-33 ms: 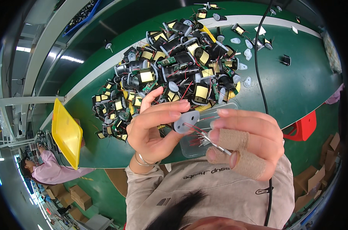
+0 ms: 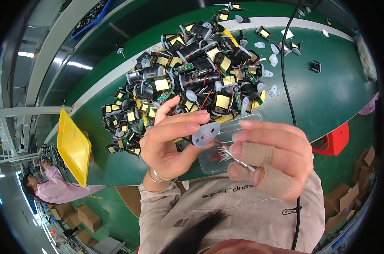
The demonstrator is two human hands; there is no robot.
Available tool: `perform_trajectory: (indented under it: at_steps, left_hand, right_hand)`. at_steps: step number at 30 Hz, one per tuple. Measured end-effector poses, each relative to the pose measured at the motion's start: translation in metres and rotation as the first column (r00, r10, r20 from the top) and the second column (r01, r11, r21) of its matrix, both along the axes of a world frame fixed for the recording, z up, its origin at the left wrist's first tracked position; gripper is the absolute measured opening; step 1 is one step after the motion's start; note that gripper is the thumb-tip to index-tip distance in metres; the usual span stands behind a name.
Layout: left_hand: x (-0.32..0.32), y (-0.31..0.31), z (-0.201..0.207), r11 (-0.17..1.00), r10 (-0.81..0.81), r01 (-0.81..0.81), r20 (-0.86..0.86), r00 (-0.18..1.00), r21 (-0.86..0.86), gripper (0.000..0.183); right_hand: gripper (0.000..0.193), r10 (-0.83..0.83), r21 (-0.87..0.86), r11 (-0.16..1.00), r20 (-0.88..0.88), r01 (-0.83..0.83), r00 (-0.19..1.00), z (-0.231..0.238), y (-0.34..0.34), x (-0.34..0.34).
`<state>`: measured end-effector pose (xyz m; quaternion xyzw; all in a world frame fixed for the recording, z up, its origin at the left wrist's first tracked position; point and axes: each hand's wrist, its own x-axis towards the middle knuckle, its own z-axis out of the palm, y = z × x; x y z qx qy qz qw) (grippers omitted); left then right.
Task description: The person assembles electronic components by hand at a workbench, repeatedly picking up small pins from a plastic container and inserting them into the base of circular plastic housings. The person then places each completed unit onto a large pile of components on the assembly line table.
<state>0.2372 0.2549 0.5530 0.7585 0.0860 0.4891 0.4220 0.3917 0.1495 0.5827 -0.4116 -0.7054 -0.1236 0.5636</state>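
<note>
My left hand (image 2: 168,142) pinches a grey oval plastic cap (image 2: 205,135) between thumb and fingers. Small dark holes show in the cap's face, and thin red wires (image 2: 213,139) run from it toward my right hand. My right hand (image 2: 272,158), with tan wraps on several fingers, is closed on a slim silver metal tool (image 2: 242,163); its exact kind is unclear. The tool's tip points at the wires. Below and between the hands lies a clear plastic box (image 2: 209,167) holding red wires with white ends. Whatever is attached behind the cap is mostly hidden by my left fingers.
Beyond my hands, black cylindrical parts with circuit boards (image 2: 196,65) are heaped on the green table (image 2: 327,93). Loose grey caps (image 2: 273,60) lie right of the heap. A black cable (image 2: 286,80) crosses there. A yellow tray (image 2: 73,148) and a co-worker in pink (image 2: 58,186) are left; a red stool (image 2: 338,139) stands right.
</note>
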Motion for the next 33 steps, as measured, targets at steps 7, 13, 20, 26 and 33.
perform_trajectory:
  at_steps: [7, 13, 20, 26, 33]
  left_hand:
    - [-0.002, 0.001, 0.000, 0.996, -0.024, 0.025, -0.025, 0.999, 0.080, 0.040]
    - [-0.004, 0.003, 0.006, 0.995, -0.086, 0.086, -0.003, 0.996, 0.040, 0.046]
    - [-0.004, 0.001, 0.008, 0.995, 0.063, -0.057, -0.079, 0.995, 0.083, 0.036]
    - [-0.008, -0.002, 0.007, 0.992, 0.124, -0.123, -0.054, 0.991, 0.028, 0.033]
    - [-0.010, -0.012, 0.008, 0.991, 0.134, -0.134, 0.016, 0.991, -0.018, 0.024]
  right_hand:
    - [0.031, 0.007, -0.024, 1.000, 0.037, -0.007, 0.999, -0.013, 0.005, 0.009]
    - [0.034, 0.204, -0.206, 0.929, -0.409, -0.307, 0.890, 0.001, 0.019, 0.013]
    - [0.027, 0.100, -0.337, 0.924, -0.239, -0.179, 0.966, -0.005, 0.023, 0.016]
    - [0.027, 0.060, -0.324, 0.941, -0.123, -0.097, 0.991, -0.006, 0.028, 0.018]
    - [0.043, 0.037, 0.002, 0.999, 0.025, -0.038, 0.999, -0.020, 0.029, 0.003]
